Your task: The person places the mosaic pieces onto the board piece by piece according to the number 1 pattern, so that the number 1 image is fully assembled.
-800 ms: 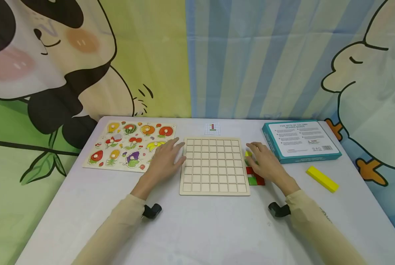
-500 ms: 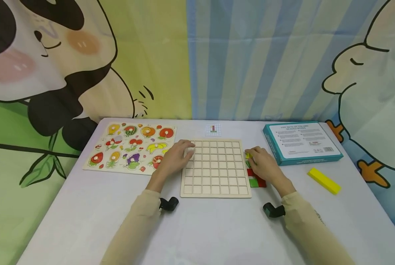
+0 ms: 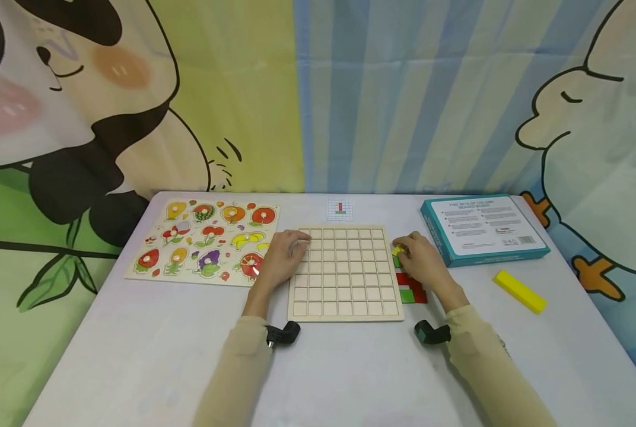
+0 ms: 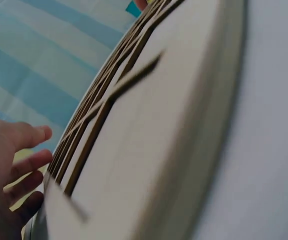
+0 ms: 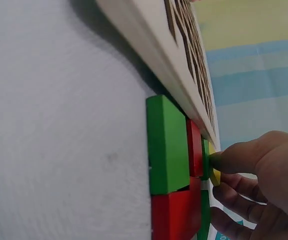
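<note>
A pale wooden grid board point(image 3: 346, 316) lies on the table between the hands. My left hand point(image 3: 282, 258) rests at its upper left edge, fingers loosely bent and holding nothing; the left wrist view has those fingers point(image 4: 31, 162) beside the grid. Right of the board, my right hand point(image 3: 422, 261) pinches a small yellow block point(image 5: 214, 172) between thumb and fingers. Around it lie green and red blocks, with a green block point(image 5: 169, 145) and a red block point(image 5: 176, 212) nearest the right wrist camera. The right hand partly hides this pile.
Behind the board lies a small pattern card point(image 3: 340, 210) with a red and green figure. A fruit puzzle board point(image 3: 190, 280) is at the left. At the right are a teal box point(image 3: 486, 228) and a long yellow block point(image 3: 520, 291). A printed curtain hangs behind the table.
My left hand has moved right onto the board's left edge. The right hand has drawn its fingers together on the yellow block. Both forearms have come inward.
</note>
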Demonstrator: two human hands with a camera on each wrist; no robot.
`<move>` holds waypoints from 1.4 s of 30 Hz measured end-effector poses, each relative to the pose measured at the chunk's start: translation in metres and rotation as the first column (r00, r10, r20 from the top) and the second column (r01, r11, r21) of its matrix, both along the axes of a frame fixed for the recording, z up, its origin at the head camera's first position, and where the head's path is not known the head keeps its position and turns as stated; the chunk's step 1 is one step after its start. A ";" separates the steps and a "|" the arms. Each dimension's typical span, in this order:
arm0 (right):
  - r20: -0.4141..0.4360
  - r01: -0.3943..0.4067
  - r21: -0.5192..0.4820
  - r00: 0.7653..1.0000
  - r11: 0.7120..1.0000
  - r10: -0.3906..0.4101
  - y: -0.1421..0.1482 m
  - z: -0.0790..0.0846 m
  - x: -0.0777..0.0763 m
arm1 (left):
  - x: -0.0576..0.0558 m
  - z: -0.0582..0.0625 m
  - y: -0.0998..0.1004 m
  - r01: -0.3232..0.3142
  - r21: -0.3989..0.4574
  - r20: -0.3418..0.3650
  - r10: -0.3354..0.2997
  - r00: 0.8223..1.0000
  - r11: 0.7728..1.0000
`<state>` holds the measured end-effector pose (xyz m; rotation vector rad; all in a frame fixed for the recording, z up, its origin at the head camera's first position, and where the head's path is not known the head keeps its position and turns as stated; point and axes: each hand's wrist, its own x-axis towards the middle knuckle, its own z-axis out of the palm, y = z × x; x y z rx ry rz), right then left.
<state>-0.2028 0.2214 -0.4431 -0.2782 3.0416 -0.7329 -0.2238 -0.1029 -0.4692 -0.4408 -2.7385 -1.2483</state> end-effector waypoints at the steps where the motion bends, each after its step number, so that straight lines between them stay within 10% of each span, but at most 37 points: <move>1: 0.009 0.003 -0.011 1.000 1.000 -0.003 0.000 0.001 0.000 | 0.001 -0.001 0.002 -0.013 -0.007 -0.011 0.013 1.000 1.000; 20: -0.138 -0.048 -0.169 0.990 0.984 0.025 -0.006 0.002 0.002 | 0.013 0.009 0.014 0.014 -0.245 -0.017 -0.019 1.000 0.969; 42: -0.032 -0.139 -0.384 0.990 0.913 0.137 -0.074 0.008 -0.017 | 0.018 0.013 0.017 0.014 -0.251 0.012 -0.011 1.000 0.968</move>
